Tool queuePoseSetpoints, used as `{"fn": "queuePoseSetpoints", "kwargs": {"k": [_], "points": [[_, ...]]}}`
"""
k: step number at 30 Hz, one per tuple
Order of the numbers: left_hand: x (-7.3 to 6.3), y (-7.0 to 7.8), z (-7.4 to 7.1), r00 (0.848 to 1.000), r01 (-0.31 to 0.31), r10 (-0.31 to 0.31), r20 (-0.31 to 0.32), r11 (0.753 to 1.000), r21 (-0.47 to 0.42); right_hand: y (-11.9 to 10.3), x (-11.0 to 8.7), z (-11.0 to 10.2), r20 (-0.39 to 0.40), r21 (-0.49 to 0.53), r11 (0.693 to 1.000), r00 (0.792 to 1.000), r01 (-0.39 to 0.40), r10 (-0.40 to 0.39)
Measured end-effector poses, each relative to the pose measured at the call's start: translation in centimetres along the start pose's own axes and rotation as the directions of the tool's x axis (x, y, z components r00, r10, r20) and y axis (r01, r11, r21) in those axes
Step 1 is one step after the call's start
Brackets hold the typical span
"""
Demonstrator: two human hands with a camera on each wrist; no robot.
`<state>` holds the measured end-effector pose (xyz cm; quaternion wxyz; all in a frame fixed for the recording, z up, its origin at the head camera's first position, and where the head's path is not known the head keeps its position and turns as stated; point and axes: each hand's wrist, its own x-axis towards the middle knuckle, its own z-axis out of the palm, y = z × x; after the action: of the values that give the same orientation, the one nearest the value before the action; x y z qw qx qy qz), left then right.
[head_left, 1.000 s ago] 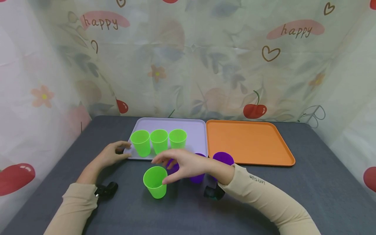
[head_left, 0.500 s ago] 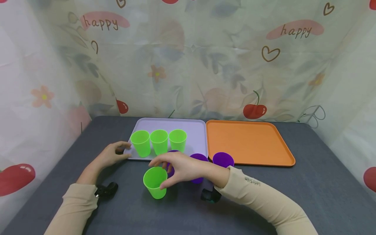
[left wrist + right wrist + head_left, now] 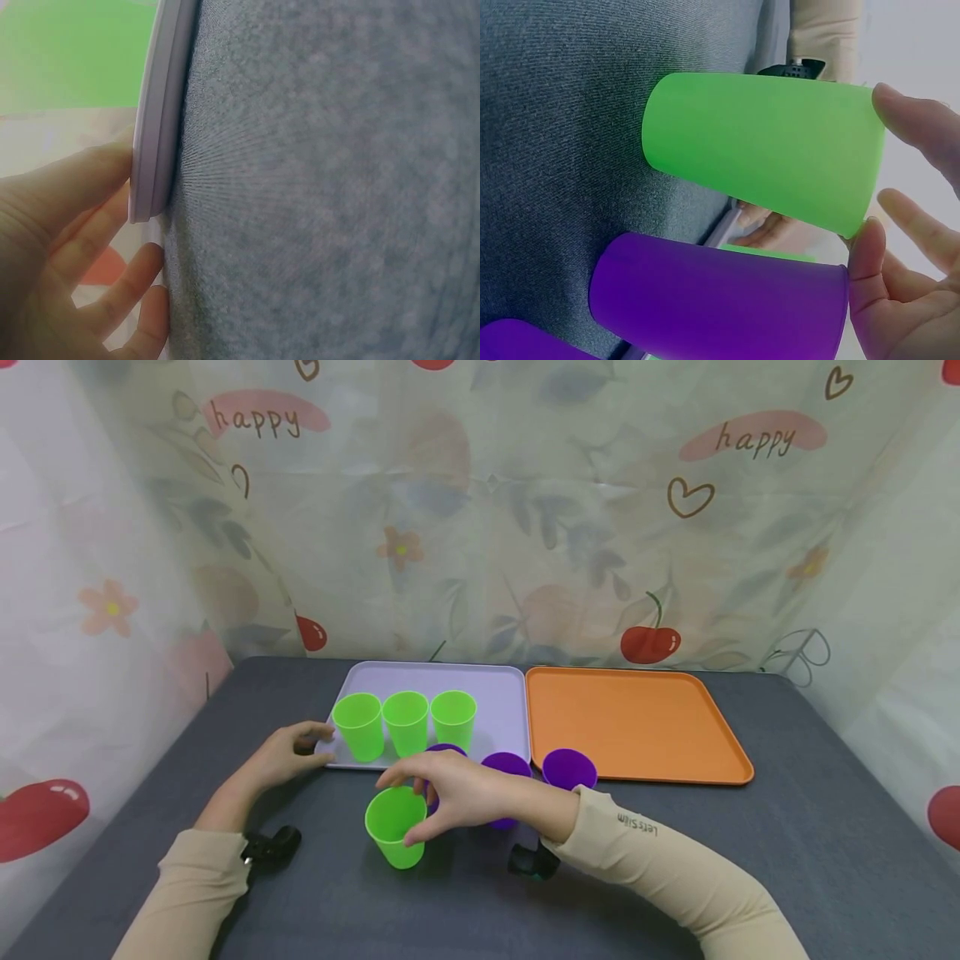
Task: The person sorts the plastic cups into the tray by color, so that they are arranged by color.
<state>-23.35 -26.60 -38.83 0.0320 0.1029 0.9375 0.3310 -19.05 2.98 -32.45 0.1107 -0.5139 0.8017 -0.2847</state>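
Observation:
My left hand rests at the near left corner of the lilac tray, thumb and fingertips right at its rim. In the left wrist view, the thumb overlaps the tray's edge. My right hand reaches over an upright green cup, fingers spread above its mouth. In the right wrist view, the thumb meets the rim of this green cup, and another fingertip lies at the rim's opposite side. A purple cup stands close beside it.
Three green cups stand in a row on the lilac tray. Behind my right hand and forearm, three purple cups stand in a row on the dark table, partly hidden. An orange tray adjoins the lilac one on the right.
My right hand has moved slightly left and lower over the nearest green cup, its thumb now across the rim. That cup and my left hand have stayed in place.

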Motion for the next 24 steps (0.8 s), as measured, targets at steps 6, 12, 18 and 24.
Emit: {"fn": "queuePoseSetpoints", "kwargs": {"k": [6, 12, 18, 24], "points": [[0.01, -0.09, -0.01, 1.0, -0.006, 0.006, 0.001, 1.0, 0.002, -0.08, 0.02, 0.09, -0.001, -0.019, 1.0, 1.0, -0.004, 0.004], [-0.02, -0.09, -0.05, 1.0, 0.004, -0.004, 0.01, 1.0, 0.0, -0.19, -0.01, 0.1, -0.012, -0.036, 0.999, 1.0, 0.002, -0.003], [-0.03, -0.13, -0.04, 1.0, 0.009, -0.009, 0.012, 1.0, 0.0, -0.2, 0.04, -0.03, -0.025, -0.013, 1.0, 1.0, 0.016, -0.017], [-0.01, -0.12, -0.02, 1.0, 0.007, -0.007, 0.008, 1.0, 0.005, -0.29, -0.07, -0.46, -0.032, 0.017, 1.0, 0.999, 0.026, -0.025]]}}
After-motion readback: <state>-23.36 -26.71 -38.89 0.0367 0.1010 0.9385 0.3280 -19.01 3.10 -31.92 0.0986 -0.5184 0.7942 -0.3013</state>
